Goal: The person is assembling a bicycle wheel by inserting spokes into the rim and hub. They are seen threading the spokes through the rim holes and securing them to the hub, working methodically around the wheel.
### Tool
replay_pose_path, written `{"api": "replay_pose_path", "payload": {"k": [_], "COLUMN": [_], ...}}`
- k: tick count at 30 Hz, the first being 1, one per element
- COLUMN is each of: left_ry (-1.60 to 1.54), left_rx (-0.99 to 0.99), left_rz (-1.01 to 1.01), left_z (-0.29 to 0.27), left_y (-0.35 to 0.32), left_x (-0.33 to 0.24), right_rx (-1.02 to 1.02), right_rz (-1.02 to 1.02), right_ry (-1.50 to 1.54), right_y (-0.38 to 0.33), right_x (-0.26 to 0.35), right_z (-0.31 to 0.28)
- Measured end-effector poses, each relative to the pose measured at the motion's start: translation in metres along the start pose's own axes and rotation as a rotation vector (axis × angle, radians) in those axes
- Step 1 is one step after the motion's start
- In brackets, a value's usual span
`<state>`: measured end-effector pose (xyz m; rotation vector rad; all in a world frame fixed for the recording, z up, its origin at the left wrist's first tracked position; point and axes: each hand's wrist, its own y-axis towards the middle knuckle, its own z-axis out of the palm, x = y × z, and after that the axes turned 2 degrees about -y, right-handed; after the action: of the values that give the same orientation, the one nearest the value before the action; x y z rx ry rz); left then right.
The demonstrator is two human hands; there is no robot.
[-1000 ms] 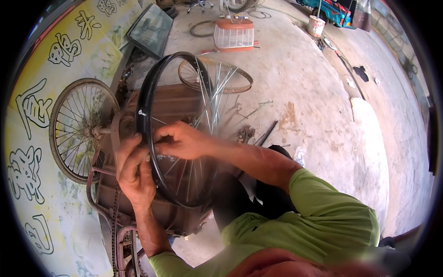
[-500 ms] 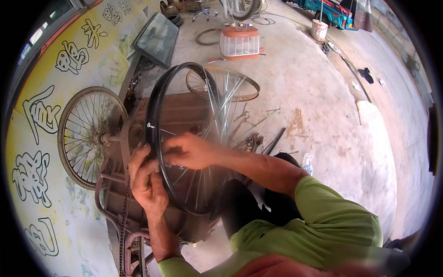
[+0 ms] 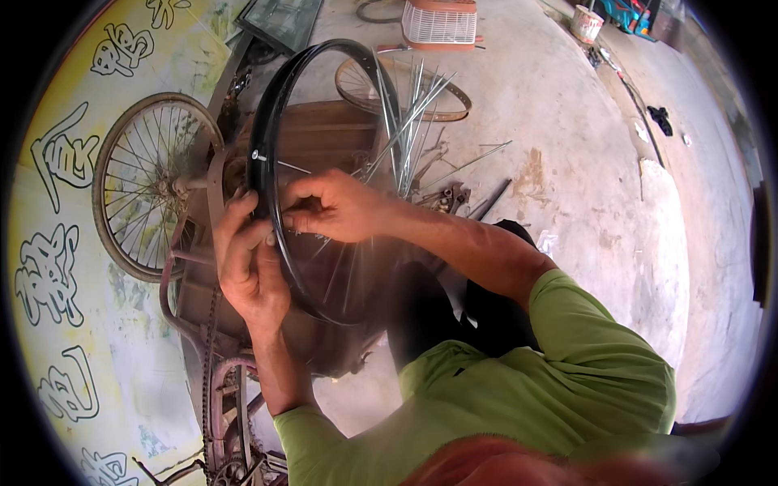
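Observation:
A black bicycle rim (image 3: 263,121) stands upright before me. A bundle of silver spokes (image 3: 403,134) fans out at its right side, some ends loose in the air. My left hand (image 3: 253,271) is closed against the outer side of the rim, its fingertips and thumb touching it. Inside the hoop, my right hand (image 3: 336,206) has thumb and forefinger pinched close to the rim's inner face; what lies between them is hidden. Just above my fingers, a small silver spoke nipple (image 3: 258,155) sticks out of the rim, with one spoke running inward from it.
An overturned rusty tricycle frame with a spoked wheel (image 3: 158,186) lies at left, beside a painted wall panel (image 3: 61,267). Behind stand an old spoked rim (image 3: 462,101) and an orange-and-white crate (image 3: 440,26). Metal parts (image 3: 446,198) lie on the concrete floor.
The view has tipped nearer, so the floor things sit higher in the picture. Both hands stay at the same part of the rim; my right fingers have shifted slightly.

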<state>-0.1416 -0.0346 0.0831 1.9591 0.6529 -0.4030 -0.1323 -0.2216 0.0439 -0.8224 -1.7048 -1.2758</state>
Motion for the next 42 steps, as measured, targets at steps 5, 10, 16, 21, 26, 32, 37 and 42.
{"api": "replay_pose_path", "payload": {"k": [5,10,16,21,26,32,37,42], "left_ry": [-0.374,-0.617,-0.66,-0.63,-0.636,-0.631,-0.651,-0.689], "left_rx": [-0.225,-0.119,-0.123,-0.102,-0.108,-0.089,-0.1,-0.085], "left_rz": [-0.198,-0.569,-0.56,-0.546,-0.56,-0.56,-0.529,-0.491], "left_z": [0.016,0.008,0.009,0.007,0.008,0.01,0.008,0.007], "left_y": [-0.004,-0.002,-0.001,-0.002,-0.002,-0.001,-0.005,-0.006], "left_x": [0.007,0.012,0.019,0.018,0.018,0.014,0.016,0.02], "right_rx": [-0.112,-0.292,-0.149,-0.163,-0.3,-0.52,-0.344,-0.497], "right_rz": [-0.205,-0.003,0.368,0.556,0.724,0.34,0.54,0.507], "right_ry": [-0.175,-0.086,-0.673,-0.897,-0.942,-0.793,-0.395,-0.131], "right_y": [-0.003,-0.021,-0.054,-0.058,-0.05,-0.052,-0.043,-0.041], "right_x": [0.003,0.012,-0.017,-0.017,-0.028,-0.074,-0.038,-0.041], "right_z": [-0.002,-0.053,-0.119,-0.125,-0.12,-0.097,-0.095,-0.088]}}
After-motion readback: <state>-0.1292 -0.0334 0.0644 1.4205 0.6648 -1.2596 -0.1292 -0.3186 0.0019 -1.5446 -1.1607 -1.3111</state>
